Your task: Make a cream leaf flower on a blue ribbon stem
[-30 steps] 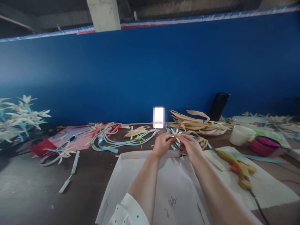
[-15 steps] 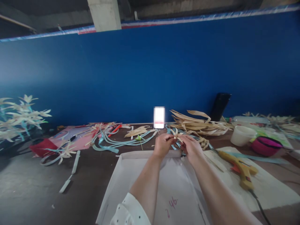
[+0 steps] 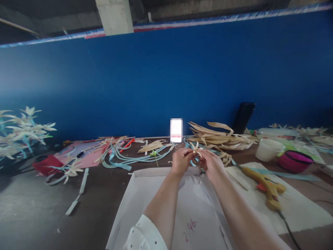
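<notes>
Above the far edge of a white shallow box [image 3: 145, 194], my left hand [image 3: 181, 161] and my right hand [image 3: 212, 164] meet with their fingertips close together. Between them is a small cream flower [image 3: 194, 146] with narrow pointed petals, apparently of dried husk. Both hands are closed, pinching it from either side; its lower part is hidden behind the fingers. Just behind the hands lies a heap of dry corn husks [image 3: 221, 139]. Light blue wrapped stems [image 3: 145, 159] curve across the table to the left.
A yellow glue gun [image 3: 269, 187] rests on white paper [image 3: 299, 211] at right, near a white cup [image 3: 269, 150] and a pink-magenta pouch [image 3: 295, 162]. A bright-screened phone [image 3: 176, 130] leans against the blue partition [image 3: 156, 80]. White flowers [image 3: 31, 126] stand far left.
The petals between my fingers have shifted slightly, one now hanging lower near the right fingertips. Both hands stay in nearly the same place; the view has moved very little.
</notes>
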The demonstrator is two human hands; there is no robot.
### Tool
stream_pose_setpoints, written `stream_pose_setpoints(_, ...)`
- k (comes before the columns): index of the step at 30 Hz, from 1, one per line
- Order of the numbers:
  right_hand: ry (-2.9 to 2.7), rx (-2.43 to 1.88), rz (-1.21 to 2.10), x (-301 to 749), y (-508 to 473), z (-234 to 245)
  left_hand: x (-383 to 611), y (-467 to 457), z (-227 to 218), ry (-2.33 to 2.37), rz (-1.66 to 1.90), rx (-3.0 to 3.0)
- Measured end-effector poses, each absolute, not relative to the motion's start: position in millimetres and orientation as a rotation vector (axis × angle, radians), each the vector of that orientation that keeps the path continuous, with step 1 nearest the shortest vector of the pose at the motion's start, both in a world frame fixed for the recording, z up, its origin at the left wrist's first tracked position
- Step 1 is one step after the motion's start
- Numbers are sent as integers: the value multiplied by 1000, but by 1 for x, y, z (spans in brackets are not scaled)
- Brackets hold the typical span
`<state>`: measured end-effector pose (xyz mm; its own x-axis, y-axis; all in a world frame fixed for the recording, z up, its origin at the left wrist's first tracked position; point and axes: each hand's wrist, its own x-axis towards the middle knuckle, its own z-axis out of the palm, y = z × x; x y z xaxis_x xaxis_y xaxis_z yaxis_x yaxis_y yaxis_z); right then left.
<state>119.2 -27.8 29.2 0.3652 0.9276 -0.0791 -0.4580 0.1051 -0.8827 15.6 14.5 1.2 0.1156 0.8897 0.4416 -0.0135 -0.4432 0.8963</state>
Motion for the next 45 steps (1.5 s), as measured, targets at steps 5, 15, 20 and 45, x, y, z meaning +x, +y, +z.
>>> stream_pose_setpoints(5,-583,-971,1113,118,-29,31,17,12,3,915,1443,1580)
stream_pose_setpoints(15,-564,-946,1113,117,-29,30,19,12,2,848,1418,1444)
stream_pose_setpoints(20,-579,-974,1112,115,-30,30,17,13,1,786,1366,1420)
stream_pose_setpoints(45,-793,-1224,762,115,-23,17,-3,18,16,961,1488,1331)
